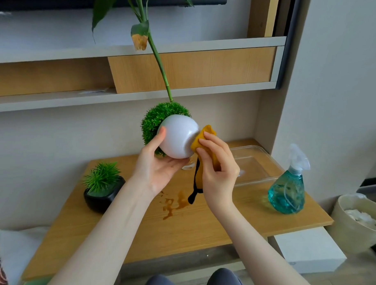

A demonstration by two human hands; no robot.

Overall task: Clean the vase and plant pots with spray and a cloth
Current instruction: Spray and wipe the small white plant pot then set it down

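Above a wooden table (201, 223), a white pot (177, 140) is held tipped over by the left hand (158, 169). A yellow cloth (206, 143) is pressed on its bottom by the right hand (218, 175), fingers curled around it.

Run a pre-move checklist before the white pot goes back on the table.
1. Left hand grips the white pot: ok.
2. Right hand presses the yellow cloth to the pot's base: ok.
3. Base wiped clean: cannot tell, cloth covers it.
4. Landing spot on the wooden table: not ok, brown spill lies under the pot.
5. Spray bottle upright, apart from the hands: ok.
6. Black pot upright on the table: ok.
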